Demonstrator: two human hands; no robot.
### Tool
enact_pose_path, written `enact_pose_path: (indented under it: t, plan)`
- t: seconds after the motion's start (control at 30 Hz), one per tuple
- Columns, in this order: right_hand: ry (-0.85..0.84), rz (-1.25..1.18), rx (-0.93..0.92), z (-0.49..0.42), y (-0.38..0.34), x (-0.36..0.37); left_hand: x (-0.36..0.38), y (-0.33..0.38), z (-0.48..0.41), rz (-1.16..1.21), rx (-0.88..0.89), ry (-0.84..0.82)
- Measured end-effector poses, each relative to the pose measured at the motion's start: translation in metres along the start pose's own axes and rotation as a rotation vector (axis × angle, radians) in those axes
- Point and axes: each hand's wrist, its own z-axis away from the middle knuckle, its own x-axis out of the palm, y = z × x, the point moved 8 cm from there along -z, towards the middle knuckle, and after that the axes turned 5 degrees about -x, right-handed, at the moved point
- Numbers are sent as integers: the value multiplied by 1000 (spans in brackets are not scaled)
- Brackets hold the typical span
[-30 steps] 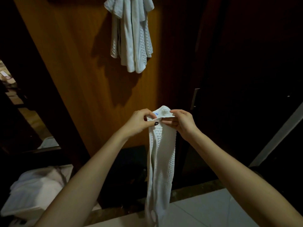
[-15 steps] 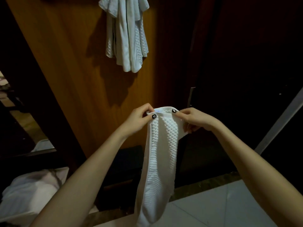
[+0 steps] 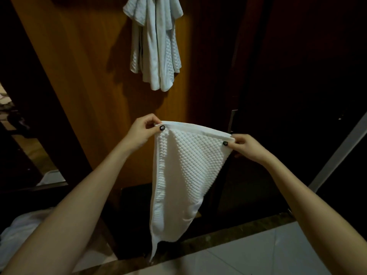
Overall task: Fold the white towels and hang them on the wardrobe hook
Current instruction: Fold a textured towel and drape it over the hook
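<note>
I have both hands pinching the top hem of the white towel. My left hand holds one upper corner between thumb and forefinger, and my right hand pinches the other. The two are drawn apart so the hem runs taut between them. I judge this is to spread the cloth and find its width before a fold, since holding it by the corners lets its own weight pull it straight. Below my hands the right edge slants in toward the left, and the towel narrows to a thin tail that ends near the dark stone threshold. The lower part is not squared up, so I'd expect to even it out before bringing corner to corner.

Above and beyond my left hand, well apart from the towel I hold, a bunch of hung towels drapes against the orange wooden wardrobe panel. The hook is either buried under them or off the top edge; I cannot tell which. Part of the job looks done, then. Just beyond my right hand a slim metal handle stands on the dark door. Pale floor tiles lie below my right forearm. Below my left forearm sits a white heap, too dim for me to name.
</note>
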Motion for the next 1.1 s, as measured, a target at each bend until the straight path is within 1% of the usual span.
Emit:
enact_pose_path:
  t: [0.07, 0.13, 0.23, 0.3, 0.4, 0.47, 0.5, 0.57, 0.63, 0.7, 0.77, 0.83, 0.9, 0.93, 1.0, 1.07, 1.1]
  plan:
    - [23, -23, -51, -5, -11, -6, -11, -10, 0, -42, -20, 33]
    - [-2, -63, -77, -10, -23, -2, -21, -17, 1, -72, -31, 56]
    - [-5, -144, -93, -18, -40, 1, -36, -20, 3, -130, -7, 92]
    - [46, -133, -94, -23, -47, -1, -43, -18, 4, -187, 17, 133]
    - [165, -67, -94, -32, -56, -8, -48, -17, 8, -302, 41, 234]
    - [206, -1, -94, -39, -59, -13, -47, -22, 10, -376, -3, 278]
    - [200, 34, -82, -41, -60, -13, -45, -26, 10, -425, -36, 289]
    - [139, 133, -45, -47, -60, -5, -37, -32, 10, -517, -79, 306]
    - [91, 252, 14, -52, -52, 9, -26, -40, 12, -537, -149, 340]
    - [90, 328, 102, -49, -44, 23, -14, -48, 17, -548, -232, 372]
    - [105, 330, 189, -43, -33, 37, 0, -54, 22, -569, -291, 371]
    - [134, 287, 249, -32, -23, 47, 16, -58, 25, -532, -328, 356]
    - [160, 175, 258, -23, -21, 55, 27, -59, 27, -425, -342, 348]
    - [162, 85, 232, -19, -25, 58, 31, -58, 26, -384, -336, 342]
    - [109, -111, 109, -14, -43, 64, 36, -55, 24, -332, -324, 324]
    - [49, -193, 3, -10, -62, 68, 36, -51, 22, -256, -311, 302]
    - [37, -212, -20, -9, -70, 68, 37, -47, 20, -209, -294, 280]
